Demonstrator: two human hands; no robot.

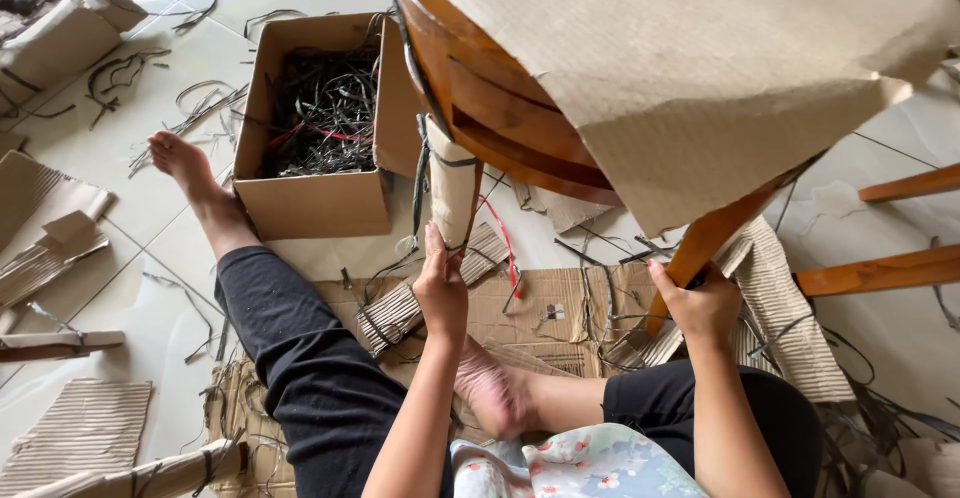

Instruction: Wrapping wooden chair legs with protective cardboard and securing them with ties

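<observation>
So from my feed it's pretty tight down here: the wooden chair (500, 108) is tipped over the lap, its seat draped in a big sheet of brown corrugated paper (700, 68) that fills the top right, and the only open floor I can see is the pale tile (180, 78) off to the left, littered with black strap offcuts. An open cardboard box (315, 198) stuffed with tangled black and red strapping sits just left of the chair, close to the outstretched bare foot (180, 158). My left hand (440, 283) is flat and upright against the chair leg wrapped in corrugated card (452, 193), fingers pressed along the wrap near its lower end, not closed round it. My right hand (700, 303) is wrapped tight around the bare chair leg (715, 233), smooth orange-brown wood, near its lower end. A red strap (505, 243) dangles between the two legs. Underneath, flattened cardboard (540, 308) covers the floor with ribbed corrugated rolls lying on it, one roll (400, 313) just beside the left wrist. More ribbed scraps (85, 428) sit well apart at the bottom left.
</observation>
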